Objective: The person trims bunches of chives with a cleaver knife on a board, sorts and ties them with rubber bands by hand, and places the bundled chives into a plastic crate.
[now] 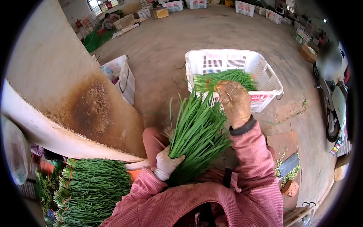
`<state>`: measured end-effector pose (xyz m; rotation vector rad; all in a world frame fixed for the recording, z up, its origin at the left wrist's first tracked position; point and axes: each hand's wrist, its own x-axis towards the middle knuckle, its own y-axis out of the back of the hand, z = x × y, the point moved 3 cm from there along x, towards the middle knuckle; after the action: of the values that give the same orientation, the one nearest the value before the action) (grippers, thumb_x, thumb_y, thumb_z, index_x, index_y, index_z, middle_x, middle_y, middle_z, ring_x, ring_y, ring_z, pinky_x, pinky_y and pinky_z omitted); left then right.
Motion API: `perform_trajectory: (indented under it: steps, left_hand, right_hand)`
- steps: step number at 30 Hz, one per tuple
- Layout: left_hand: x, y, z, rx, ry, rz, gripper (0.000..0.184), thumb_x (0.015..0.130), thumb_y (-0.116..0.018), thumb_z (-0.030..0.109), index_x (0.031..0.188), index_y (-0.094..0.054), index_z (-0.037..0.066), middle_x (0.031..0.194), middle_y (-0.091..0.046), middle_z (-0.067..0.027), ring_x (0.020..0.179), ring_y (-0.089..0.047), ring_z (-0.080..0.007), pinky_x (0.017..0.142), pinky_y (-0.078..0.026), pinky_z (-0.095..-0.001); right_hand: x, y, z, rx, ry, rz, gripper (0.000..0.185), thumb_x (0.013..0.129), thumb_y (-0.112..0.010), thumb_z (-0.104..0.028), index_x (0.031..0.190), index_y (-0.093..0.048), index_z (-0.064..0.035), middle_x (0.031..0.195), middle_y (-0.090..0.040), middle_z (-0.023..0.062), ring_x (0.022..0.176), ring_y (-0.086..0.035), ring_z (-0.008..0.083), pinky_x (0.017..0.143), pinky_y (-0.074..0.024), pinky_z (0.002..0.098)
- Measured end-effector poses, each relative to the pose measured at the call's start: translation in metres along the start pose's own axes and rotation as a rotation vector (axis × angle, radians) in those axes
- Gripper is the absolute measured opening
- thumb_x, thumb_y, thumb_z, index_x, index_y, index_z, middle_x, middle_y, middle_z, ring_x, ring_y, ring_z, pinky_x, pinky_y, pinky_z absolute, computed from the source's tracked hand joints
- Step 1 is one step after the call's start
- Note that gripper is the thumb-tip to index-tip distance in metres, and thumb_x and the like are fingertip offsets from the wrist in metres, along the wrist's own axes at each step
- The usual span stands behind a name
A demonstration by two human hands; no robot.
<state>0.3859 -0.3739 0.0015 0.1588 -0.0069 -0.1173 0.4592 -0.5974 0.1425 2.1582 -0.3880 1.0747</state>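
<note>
My left hand [166,164], in a pale glove, is closed around the lower part of a thick bunch of garlic chives [200,128] standing up over my lap. The long flat green leaves fan out towards the crate. Raised to the right of the leaf tips is my right hand [235,102], in a stained brownish glove. Its fingers are curled together, with a bit of orange at the fingertips that I cannot make out. Behind it, a white plastic crate [270,92] holds chives [227,79] tied with an orange band.
Beside my left arm lies a big pile of tied chives [94,189]. A stained wall edge [94,102] stands at the left, with another white crate [128,81] past it. At the right are a board with a blade [289,165], a brick [290,188] and a scooter [336,102].
</note>
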Motion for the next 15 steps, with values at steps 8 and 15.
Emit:
perform_trajectory:
  steps: [8, 15]
  left_hand:
    - [0.003, -0.006, -0.002, -0.018, 0.040, -0.041, 0.035, 0.068, -0.067, 0.001, 0.101, -0.056, -0.001, 0.090, -0.063, -0.0061, 0.079, -0.058, -0.0095, 0.073, -0.047, -0.0230]
    - [0.020, 0.018, -0.006, 0.025, 0.235, -0.181, 0.031, 0.066, -0.071, 0.001, 0.093, -0.058, 0.001, 0.083, -0.062, -0.0030, 0.076, -0.056, -0.0094, 0.071, -0.046, -0.0247]
  right_hand:
    - [-0.018, -0.063, -0.031, -0.606, 0.205, -0.891, 0.020, 0.082, -0.047, -0.015, 0.098, -0.058, -0.0105, 0.071, -0.059, 0.0058, 0.057, -0.058, 0.0232, 0.049, -0.0465, 0.0359]
    - [-0.087, -0.088, 0.037, 1.148, -0.409, -0.120, 0.012, 0.078, -0.051, -0.004, 0.082, -0.062, 0.0010, 0.089, -0.063, 0.0125, 0.071, -0.058, 0.0180, 0.062, -0.0471, 0.0323]
